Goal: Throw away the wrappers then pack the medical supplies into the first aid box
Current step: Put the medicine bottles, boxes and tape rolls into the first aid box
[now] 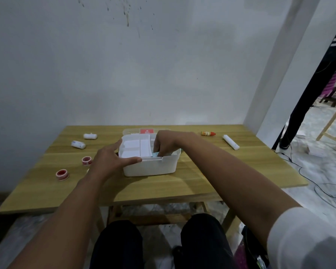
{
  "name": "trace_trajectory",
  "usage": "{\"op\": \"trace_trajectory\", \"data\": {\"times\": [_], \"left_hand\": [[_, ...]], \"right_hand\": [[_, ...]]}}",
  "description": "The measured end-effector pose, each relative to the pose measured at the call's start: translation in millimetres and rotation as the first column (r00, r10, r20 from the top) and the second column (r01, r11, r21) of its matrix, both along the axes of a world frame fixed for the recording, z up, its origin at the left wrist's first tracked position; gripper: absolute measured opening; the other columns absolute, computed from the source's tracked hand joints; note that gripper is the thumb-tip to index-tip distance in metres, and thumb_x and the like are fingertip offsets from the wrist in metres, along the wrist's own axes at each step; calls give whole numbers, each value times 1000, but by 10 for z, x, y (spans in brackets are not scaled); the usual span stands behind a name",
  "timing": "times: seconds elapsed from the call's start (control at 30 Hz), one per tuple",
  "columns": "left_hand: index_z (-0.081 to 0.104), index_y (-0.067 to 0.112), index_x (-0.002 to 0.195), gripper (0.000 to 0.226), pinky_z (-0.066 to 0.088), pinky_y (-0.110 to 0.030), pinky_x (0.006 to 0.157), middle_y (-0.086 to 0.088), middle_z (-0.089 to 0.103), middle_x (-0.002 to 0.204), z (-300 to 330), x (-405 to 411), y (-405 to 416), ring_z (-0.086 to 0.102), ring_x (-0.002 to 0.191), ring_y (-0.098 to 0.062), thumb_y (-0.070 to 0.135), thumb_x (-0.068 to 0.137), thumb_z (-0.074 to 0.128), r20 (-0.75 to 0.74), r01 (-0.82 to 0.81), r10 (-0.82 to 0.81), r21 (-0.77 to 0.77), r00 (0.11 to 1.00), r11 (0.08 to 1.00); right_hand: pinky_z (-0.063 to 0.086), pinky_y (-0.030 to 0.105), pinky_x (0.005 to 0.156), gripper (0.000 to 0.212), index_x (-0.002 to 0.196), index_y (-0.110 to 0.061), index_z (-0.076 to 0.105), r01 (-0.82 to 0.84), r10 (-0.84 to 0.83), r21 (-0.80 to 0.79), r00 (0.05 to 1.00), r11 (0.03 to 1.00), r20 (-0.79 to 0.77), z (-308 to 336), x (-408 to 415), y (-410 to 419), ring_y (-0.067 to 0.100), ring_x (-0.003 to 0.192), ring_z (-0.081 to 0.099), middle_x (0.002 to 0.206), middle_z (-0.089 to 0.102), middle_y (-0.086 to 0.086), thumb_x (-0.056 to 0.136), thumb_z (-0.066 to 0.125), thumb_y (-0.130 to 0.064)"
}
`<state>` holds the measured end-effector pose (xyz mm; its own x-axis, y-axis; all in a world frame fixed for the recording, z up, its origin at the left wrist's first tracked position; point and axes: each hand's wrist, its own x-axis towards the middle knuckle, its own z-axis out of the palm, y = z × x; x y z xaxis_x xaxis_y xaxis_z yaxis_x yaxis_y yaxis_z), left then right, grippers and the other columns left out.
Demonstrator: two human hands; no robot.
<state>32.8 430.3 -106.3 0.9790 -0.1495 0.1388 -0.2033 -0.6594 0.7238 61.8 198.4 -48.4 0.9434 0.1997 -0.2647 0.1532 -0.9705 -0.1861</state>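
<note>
Both hands work the box (149,167) at mid-tabletop (202,171): left hand (111,162) flat, steadying its rim, right hand (166,143) with fingers curled round a teal packet (156,154) inside. Packing is underway, I'd say; next, release it and reach for the rolls (78,144) at far left.

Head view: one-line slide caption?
Left hand steadies the white box while right hand tucks a teal item inside; rolls and bottle wait on table.

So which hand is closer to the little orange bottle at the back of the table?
The right hand. It is inside the white box, with the orange bottle off to its right. The left hand rests on the box's opposite, left corner, farther away.
</note>
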Motion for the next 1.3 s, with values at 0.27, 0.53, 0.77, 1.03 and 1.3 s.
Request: {"op": "trace_trajectory", "data": {"times": [0.27, 0.53, 0.77, 1.03, 1.3], "left_hand": [[39, 22, 156, 110, 49, -44, 94, -10, 48, 154, 28, -23, -34, 55, 128, -31, 58, 64, 87, 5, -8, 8, 17, 1000, 1000], [40, 22, 156, 113, 50, -48, 98, -10, 46, 156, 30, -29, -17, 51, 134, -33, 62, 61, 86, -13, -8, 8, 16, 1000, 1000], [40, 22, 156, 113, 51, -49, 96, -9, 47, 155, 64, -61, -16, 52, 134, -33, 62, 60, 86, -18, -2, 3, 15, 1000, 1000], [39, 25, 156, 115, 49, -48, 98, -8, 48, 154, 100, -97, -7, 54, 131, -31, 63, 58, 85, -48, 1, -2, -9, 999, 1000], [41, 26, 156, 104, 36, -49, 108, -7, 49, 154, 165, -144, -58, 50, 135, -28, 53, 66, 87, -71, -27, 24, -40, 997, 999]], "right_hand": [[61, 29, 75, 5, 90, -11, 79, 25, -26, 121, 1000, 992, 6, -125, -5, -1, 15, 79, 69, 86, 73, -5, 85, 77, -10], [44, 21, 59, 30, 64, -26, 64, 33, -38, 78, 997, 996, 70, -191, 18, 76, 6, 68, 56, 73, 63, -9, 88, 74, -10], [48, 22, 60, 30, 63, -26, 64, 55, -61, 107, 997, 993, 47, -178, 24, 98, 6, 66, 56, 71, 62, -10, 88, 76, -13], [66, 33, 77, 20, 100, -3, 79, 108, -145, 423, 988, 900, 57, 262, 12, -305, 22, 92, 78, 96, 80, 12, 83, 86, -10], [65, 36, 72, 9, 98, -9, 79, 298, -413, 407, 881, 864, 232, 421, 192, -1287, 24, 84, 75, 94, 78, 17, 90, 75, -8]]}}
